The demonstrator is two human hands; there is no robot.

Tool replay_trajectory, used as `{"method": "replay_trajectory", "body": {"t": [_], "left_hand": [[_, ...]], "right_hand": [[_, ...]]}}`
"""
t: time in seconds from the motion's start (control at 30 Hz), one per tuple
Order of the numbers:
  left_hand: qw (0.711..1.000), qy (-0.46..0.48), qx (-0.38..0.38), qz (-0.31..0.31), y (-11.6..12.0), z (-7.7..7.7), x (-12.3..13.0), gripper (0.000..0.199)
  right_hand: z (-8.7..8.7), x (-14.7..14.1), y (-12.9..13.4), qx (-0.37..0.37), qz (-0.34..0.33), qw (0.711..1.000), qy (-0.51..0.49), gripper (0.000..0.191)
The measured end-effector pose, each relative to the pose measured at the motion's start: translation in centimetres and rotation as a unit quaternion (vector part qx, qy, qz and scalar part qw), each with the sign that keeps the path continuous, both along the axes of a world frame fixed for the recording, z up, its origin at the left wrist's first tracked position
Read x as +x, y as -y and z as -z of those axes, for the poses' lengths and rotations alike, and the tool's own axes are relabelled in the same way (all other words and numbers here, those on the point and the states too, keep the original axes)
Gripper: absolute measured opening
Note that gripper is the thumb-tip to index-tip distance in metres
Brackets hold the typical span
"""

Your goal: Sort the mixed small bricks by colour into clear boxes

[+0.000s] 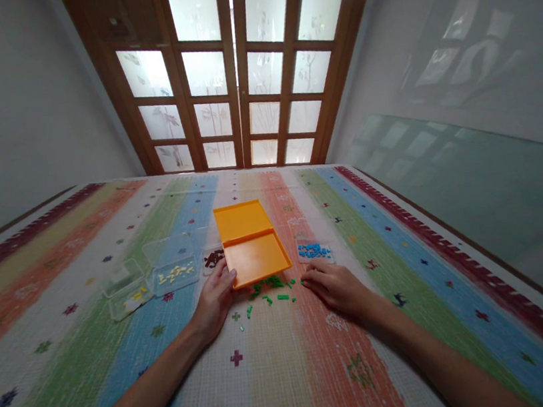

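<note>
My left hand [218,298] grips the near left corner of an open orange plastic case [258,259], thumb on its rim. The hinged lid [242,220] stands back on the far side, and the case's inside shows bare orange. Small green toy bricks [283,297] lie scattered on the cloth along and partly beneath its front edge. To the right of them, my right hand [332,284] has its fingers pinched together, a small green brick [303,282] at the fingertips.
Clear plastic boxes hold blue pieces [314,250] on the right, and brown pieces [214,258], cream pieces [176,273] and yellow pieces [138,296] on the left. A striped cloth [278,391] covers the table. Walls flank both sides; a glazed wooden door [239,100] stands beyond.
</note>
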State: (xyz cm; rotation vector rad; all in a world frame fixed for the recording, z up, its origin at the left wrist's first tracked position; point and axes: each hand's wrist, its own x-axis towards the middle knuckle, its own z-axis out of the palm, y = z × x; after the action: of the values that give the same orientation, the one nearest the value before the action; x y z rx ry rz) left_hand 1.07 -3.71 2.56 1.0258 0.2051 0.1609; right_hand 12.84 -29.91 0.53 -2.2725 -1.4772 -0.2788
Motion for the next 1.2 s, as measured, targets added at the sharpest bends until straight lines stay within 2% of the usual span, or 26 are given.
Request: {"method": "replay_trajectory", "body": {"t": [0.13, 0.23, 0.4, 0.5, 0.6, 0.77, 0.9, 1.03, 1.2], "left_hand": [[1.000, 0.005, -0.009, 0.002, 0.0, 0.1, 0.0, 0.052], [1.000, -0.001, -0.017, 0.007, 0.0, 0.1, 0.0, 0.051], [1.000, -0.002, -0.025, -0.002, -0.1, 0.0, 0.0, 0.049], [1.000, -0.003, -0.020, -0.005, -0.1, 0.1, 0.0, 0.048], [1.000, -0.002, -0.019, -0.003, -0.2, 0.3, 0.0, 0.048], [1.000, 0.015, -0.019, -0.017, -0.1, 0.4, 0.0, 0.054], [0.999, 0.026, -0.010, -0.029, -0.1, 0.4, 0.0, 0.058], [0.999, 0.031, -0.004, -0.036, -0.2, 0.8, 0.0, 0.056], [0.999, 0.025, -0.002, -0.036, -0.3, 1.0, 0.0, 0.057]], "right_hand": [[-0.7, -0.3, -0.3, 0.050, -0.003, 0.998, -0.038, 0.026], [-2.2, 0.0, -1.2, 0.095, -0.021, 0.993, -0.063, 0.025], [-5.2, 1.4, -3.8, 0.080, -0.043, 0.995, -0.043, 0.024], [-5.9, 2.3, -4.9, 0.058, -0.054, 0.996, -0.034, 0.026], [-6.1, 2.8, -4.7, 0.056, -0.037, 0.997, -0.038, 0.026], [-5.5, 2.8, -2.5, 0.060, -0.013, 0.997, -0.042, 0.025], [-3.5, 2.0, -1.3, 0.045, -0.003, 0.998, -0.052, 0.025], [-1.4, 0.7, -1.4, 0.003, 0.001, 0.998, -0.060, 0.024], [-0.5, -0.2, -2.5, -0.019, 0.026, 0.999, -0.019, 0.030]]}}
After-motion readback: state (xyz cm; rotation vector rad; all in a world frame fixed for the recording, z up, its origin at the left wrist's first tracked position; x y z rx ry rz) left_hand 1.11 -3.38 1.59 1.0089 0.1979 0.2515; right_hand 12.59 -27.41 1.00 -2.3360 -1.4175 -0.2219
